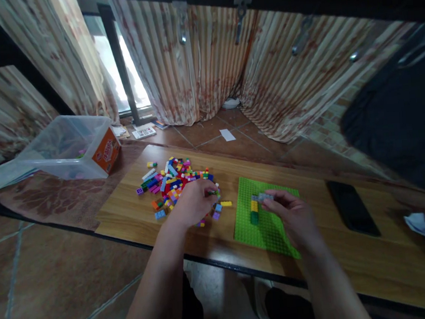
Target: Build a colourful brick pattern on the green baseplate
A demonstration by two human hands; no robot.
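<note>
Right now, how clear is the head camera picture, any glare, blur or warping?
Head view: the window is blown out white; the left hand in the brick pile and the right hand over the green baseplate are slightly motion-blurred; wide-angle bending curves the table edge.

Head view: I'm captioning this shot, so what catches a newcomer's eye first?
The heap of bright bricks on the wooden table, with the left hand resting at its near edge. Right of it lies a green baseplate, where the right hand pinches a grey brick.

Wood-grain table (pixel 135 213), studded plastic baseplate (pixel 266 229), glossy plastic bricks (pixel 169 180), glossy black phone (pixel 352 208)
</note>
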